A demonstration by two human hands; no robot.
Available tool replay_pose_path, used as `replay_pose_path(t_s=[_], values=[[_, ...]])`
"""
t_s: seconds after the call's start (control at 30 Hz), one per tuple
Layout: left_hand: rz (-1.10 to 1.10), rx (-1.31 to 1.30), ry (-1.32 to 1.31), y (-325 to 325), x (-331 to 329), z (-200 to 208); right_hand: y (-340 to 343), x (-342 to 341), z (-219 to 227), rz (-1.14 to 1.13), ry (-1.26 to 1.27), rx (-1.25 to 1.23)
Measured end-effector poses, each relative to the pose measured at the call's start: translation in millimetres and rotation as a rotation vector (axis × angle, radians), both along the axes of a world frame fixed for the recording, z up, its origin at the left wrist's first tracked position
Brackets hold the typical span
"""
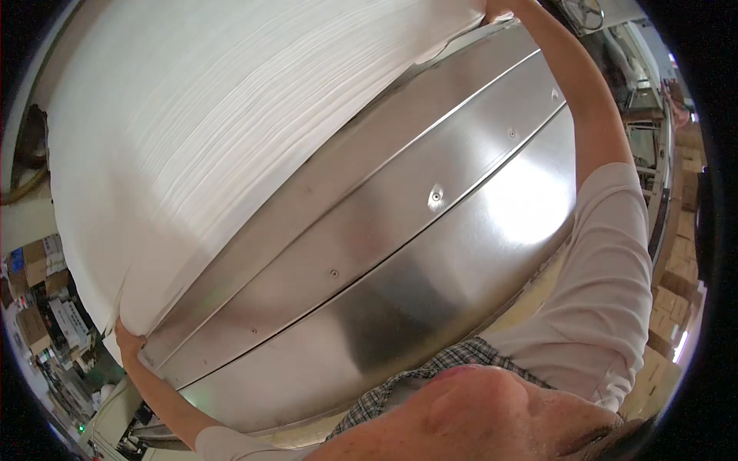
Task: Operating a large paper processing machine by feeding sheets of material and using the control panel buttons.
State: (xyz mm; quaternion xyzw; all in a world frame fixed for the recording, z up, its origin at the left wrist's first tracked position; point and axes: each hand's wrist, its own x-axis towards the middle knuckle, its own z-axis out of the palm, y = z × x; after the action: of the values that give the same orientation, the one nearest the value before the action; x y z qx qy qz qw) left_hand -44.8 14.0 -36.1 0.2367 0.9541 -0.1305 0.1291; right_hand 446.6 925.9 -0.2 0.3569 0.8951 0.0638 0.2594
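A thick stack of large white sheets point(231, 115), paper by the look of it, fills the upper left. Its many thin layers fan out in fine curved lines along the near side. At the stack's lower left corner my left hand point(129, 339) is closed round the sheets, the fingers partly hidden behind the edge. With my right arm stretched far forward, my right hand point(501, 9) grips the sheets at the far right corner, cut off by the top of the picture. A shiny metal panel point(384, 215) slopes between my arms, below the stack's edge.
Several screws point(436, 197) and long seams mark the metal panel. Cardboard boxes point(680, 253) stand in piles at the right, and more boxes point(34, 326) lie at the far left. Machine parts with a handwheel point(588, 14) show at the upper right.
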Motion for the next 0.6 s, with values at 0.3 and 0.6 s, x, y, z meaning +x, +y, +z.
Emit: replay_pose_path(t_s=[0.3,0.6], values=[[0.008,0.021,0.032,8.8,8.3,-5.5,35.8,55.4,-15.2,0.289,0.288,-0.186],[0.045,0.0,-0.13,84.9,50.7,5.4,6.6,44.8,-12.1,0.229,0.104,-0.093]])
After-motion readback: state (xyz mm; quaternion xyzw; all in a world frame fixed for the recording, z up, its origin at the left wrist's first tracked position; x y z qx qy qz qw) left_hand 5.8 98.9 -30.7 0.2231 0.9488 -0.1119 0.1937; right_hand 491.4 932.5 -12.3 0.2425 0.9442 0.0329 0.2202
